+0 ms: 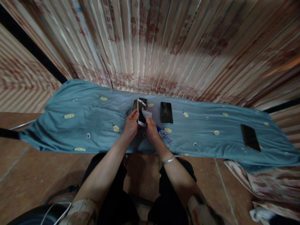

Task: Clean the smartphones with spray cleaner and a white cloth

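A: Grip?

B: Left hand has fingers curled on the near-left edge of the white-framed phone. Right hand pinches a thin grey cloth, or something cloth-like. Neither hand is spread.

A: Phone location?

B: Between the hands, screen up, over a dark item on the blue cover. Can't tell if it rests on it or is lifted.

A: Cloth on the glass?

B: Overlaps the screen's right side. Contact too small to confirm.

A: Looks like wiping, my read. Advice: left hand grips the rim only, thumb off the glass. Cloth flat under the fingertips, light even strokes, edge to edge. Brace against side push.

B: Hazards?

A: Clear bottle lies just beside the right wrist; elbow out could roll it. Black tablet is further right, apart. Dark device well clear.
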### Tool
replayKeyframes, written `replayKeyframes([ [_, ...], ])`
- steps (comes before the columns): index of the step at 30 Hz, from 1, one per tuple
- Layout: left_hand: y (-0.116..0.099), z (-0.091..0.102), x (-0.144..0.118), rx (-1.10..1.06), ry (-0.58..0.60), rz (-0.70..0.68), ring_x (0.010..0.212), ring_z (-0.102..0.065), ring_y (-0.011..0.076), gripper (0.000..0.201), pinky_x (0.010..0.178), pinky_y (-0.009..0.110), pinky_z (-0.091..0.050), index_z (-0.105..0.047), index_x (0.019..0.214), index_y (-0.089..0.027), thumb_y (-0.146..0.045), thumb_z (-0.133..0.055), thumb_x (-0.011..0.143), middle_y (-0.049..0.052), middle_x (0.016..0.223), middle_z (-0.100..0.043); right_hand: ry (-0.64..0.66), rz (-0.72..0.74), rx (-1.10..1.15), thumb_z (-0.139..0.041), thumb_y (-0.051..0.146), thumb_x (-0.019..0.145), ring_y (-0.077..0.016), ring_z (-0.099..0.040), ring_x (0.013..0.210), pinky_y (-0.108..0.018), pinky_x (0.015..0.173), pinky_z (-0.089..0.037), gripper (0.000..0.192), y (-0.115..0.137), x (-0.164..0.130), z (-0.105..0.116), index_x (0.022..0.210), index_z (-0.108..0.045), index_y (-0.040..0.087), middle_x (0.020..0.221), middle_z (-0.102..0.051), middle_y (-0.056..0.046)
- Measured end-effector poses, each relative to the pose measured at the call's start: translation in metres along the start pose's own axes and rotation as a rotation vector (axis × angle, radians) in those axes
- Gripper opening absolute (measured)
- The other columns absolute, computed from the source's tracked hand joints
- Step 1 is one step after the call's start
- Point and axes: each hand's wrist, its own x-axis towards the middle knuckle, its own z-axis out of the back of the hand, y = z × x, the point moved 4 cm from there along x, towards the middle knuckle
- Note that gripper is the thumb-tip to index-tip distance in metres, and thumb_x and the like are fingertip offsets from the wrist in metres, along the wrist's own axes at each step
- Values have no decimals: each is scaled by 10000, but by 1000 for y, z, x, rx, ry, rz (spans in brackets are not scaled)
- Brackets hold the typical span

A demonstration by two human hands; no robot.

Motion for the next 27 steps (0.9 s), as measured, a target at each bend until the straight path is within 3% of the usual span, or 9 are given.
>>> replayKeyframes([
  [3, -1, 3, 1, -33, -13, 0, 1158, -778, 265, 219, 1042, 401, -597, -736, 1060, -177, -225, -689, 851, 73, 987, -848, 9, -1, -29, -519, 730, 964, -246, -594, 1455, -445, 1308, -371, 692, 1, 0, 1, 1396, -713, 227, 1487, -701, -64],
  [6, -2, 5, 2, -56, 10, -3, 1200, -761, 278, 178, 1055, 411, -592, -742, 1020, -183, -230, -670, 864, 86, 1020, -847, 8, 76, -103, -502, 726, 978, -256, -504, 1535, -461, 1348, -291, 710, 9, -3, 1, 1447, -676, 222, 1577, -625, -72],
  [11, -1, 0, 1, -108, 42, 7, 1229, -740, 291, 145, 1077, 393, -574, -750, 935, -177, -229, -617, 909, 89, 1036, -841, 55, 272, -428, -471, 601, 1045, -265, -218, 1682, -495, 1387, -112, 585, 29, -22, 1, 1497, -648, 275, 1771, -365, -30],
  [14, 0, -4, -3, -139, 16, 68, 1164, -765, 255, 173, 1056, 357, -583, -747, 876, -180, -224, -592, 938, 63, 940, -833, 37, 372, -636, -450, 505, 1072, -301, -173, 1696, -546, 1374, -101, 541, 38, -35, 4, 1527, -625, 271, 1787, -333, -62],
  [18, -2, -12, -11, -177, 10, 99, 1104, -786, 233, 208, 1022, 326, -592, -764, 873, -170, -198, -575, 954, 52, 871, -828, 27, 530, -899, -480, 426, 1085, -312, -215, 1687, -576, 1348, -198, 544, 49, -44, 12, 1586, -549, 227, 1773, -359, -126],
  [22, -4, -17, -16, -205, 17, 98, 1125, -779, 237, 205, 1028, 329, -588, -774, 897, -159, -166, -574, 944, 77, 952, -843, 121, 686, -1057, -427, 298, 1110, -276, -426, 1592, -519, 1305, -362, 501, 56, -50, 18, 1564, -560, 135, 1652, -539, -175],
  [27, -1, -20, -21, -201, 35, 129, 1145, -770, 211, 141, 1027, 282, -568, -781, 949, -162, -193, -644, 952, 83, 1043, -841, 227, 705, -1131, -417, 236, 1111, -271, -491, 1546, -506, 1289, -428, 483, 55, -54, 20, 1555, -575, 132, 1610, -589, -163],
])
